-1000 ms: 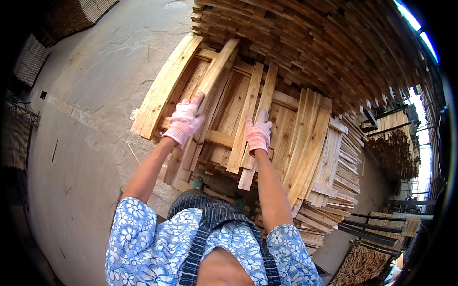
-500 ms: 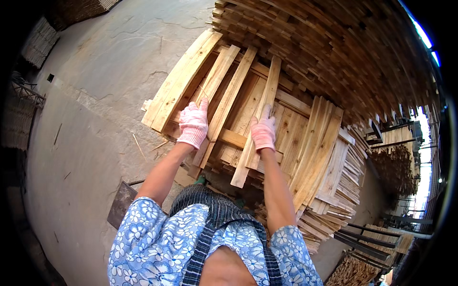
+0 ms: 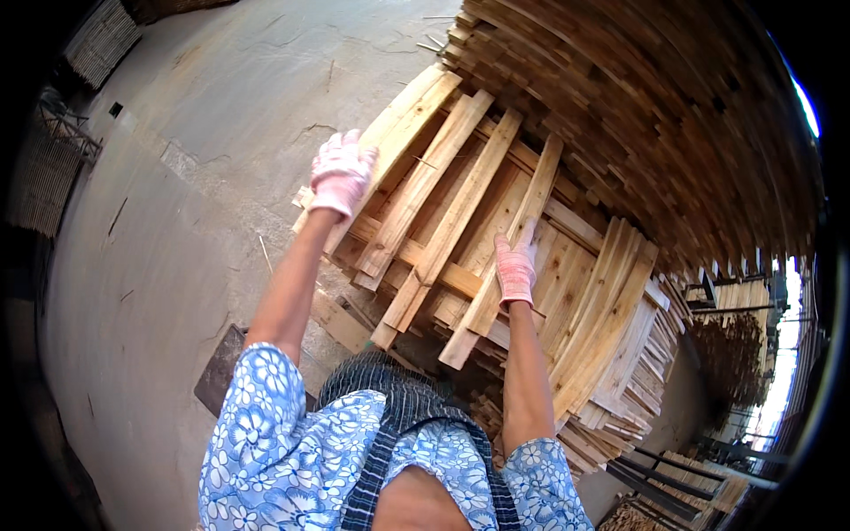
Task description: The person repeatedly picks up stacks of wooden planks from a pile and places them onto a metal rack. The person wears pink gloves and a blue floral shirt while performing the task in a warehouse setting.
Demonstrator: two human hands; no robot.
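Note:
My left hand (image 3: 343, 174), in a pink-and-white knit glove, is at the outer side of the leftmost wide board (image 3: 398, 119). Its fingers are stretched out, and whether they touch the board is unclear. My right hand (image 3: 515, 265), gloved alike, is closed at the side of a narrow wooden slat (image 3: 541, 186), thumb and fingertips along its edge. Between my hands, two more slats lie side by side, a left slat (image 3: 425, 186) and a middle slat (image 3: 469, 195). All rest across crosspieces (image 3: 460, 281) on a stack of pale boards.
Several boards (image 3: 611, 310) lie close together on the stack's right side. Behind rises a tall pile of brown lumber (image 3: 637, 115). Grey concrete floor (image 3: 195, 230) spreads out on the left, with a dark flat piece (image 3: 220, 372) near my left elbow.
My left hand has left the left slat and moved outward to the leftmost board. My right hand stays at its slat. The whole view has shifted slightly.

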